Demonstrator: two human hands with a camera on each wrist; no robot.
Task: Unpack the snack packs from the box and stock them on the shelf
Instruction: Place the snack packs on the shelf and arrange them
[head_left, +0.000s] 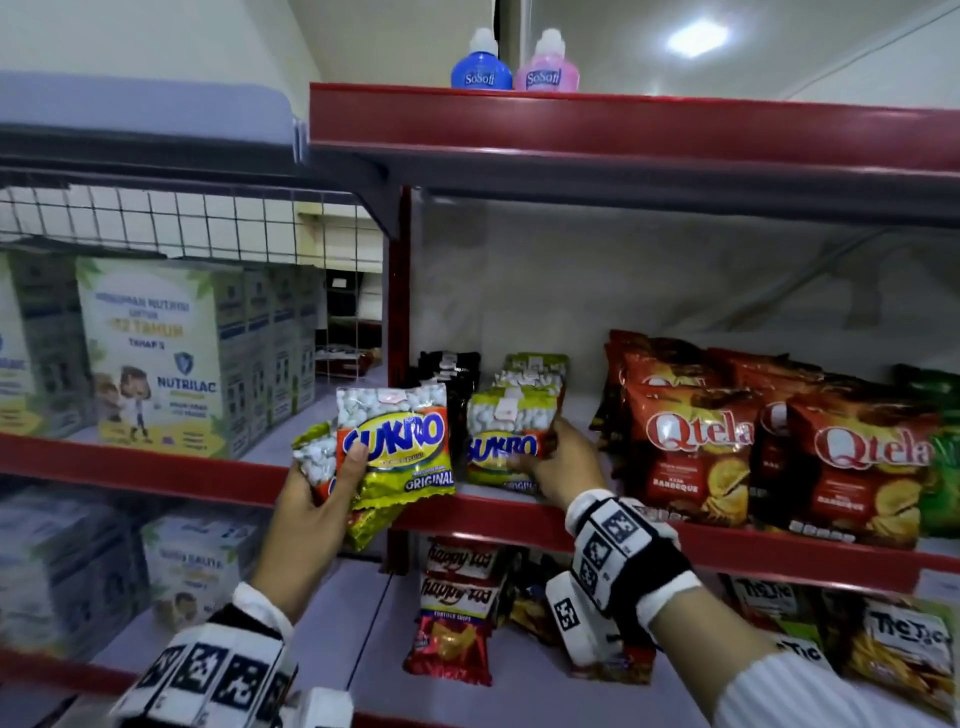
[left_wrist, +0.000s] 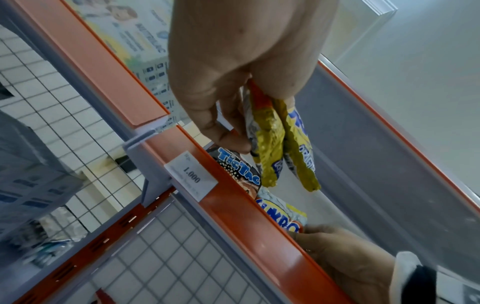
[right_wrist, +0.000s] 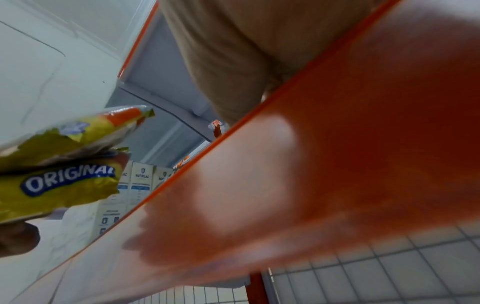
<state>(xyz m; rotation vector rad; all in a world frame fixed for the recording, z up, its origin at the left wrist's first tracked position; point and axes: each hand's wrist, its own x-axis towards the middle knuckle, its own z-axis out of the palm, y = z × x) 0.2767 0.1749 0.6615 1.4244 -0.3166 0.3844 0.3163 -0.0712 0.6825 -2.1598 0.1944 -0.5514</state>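
My left hand (head_left: 332, 480) grips two yellow Sukro nut packs (head_left: 397, 452) in front of the red shelf edge (head_left: 467, 512); the left wrist view shows these two packs (left_wrist: 280, 135) pinched between thumb and fingers. My right hand (head_left: 545, 452) holds another Sukro pack (head_left: 501, 441) that stands at the front of the shelf, thumb on its face and fingers round its right side. More Sukro packs (head_left: 535, 371) stand in a row behind it. The right wrist view shows mostly the blurred shelf edge (right_wrist: 337, 144) and the left hand's packs (right_wrist: 64, 181). The box is out of view.
Black snack packs (head_left: 449, 371) stand just left of the Sukro row, and red Qtela bags (head_left: 696, 447) just right. Nutrilac cartons (head_left: 156, 358) fill the left shelf bay. Snack packs (head_left: 457, 608) lie on the shelf below. Two bottles (head_left: 511, 65) stand on top.
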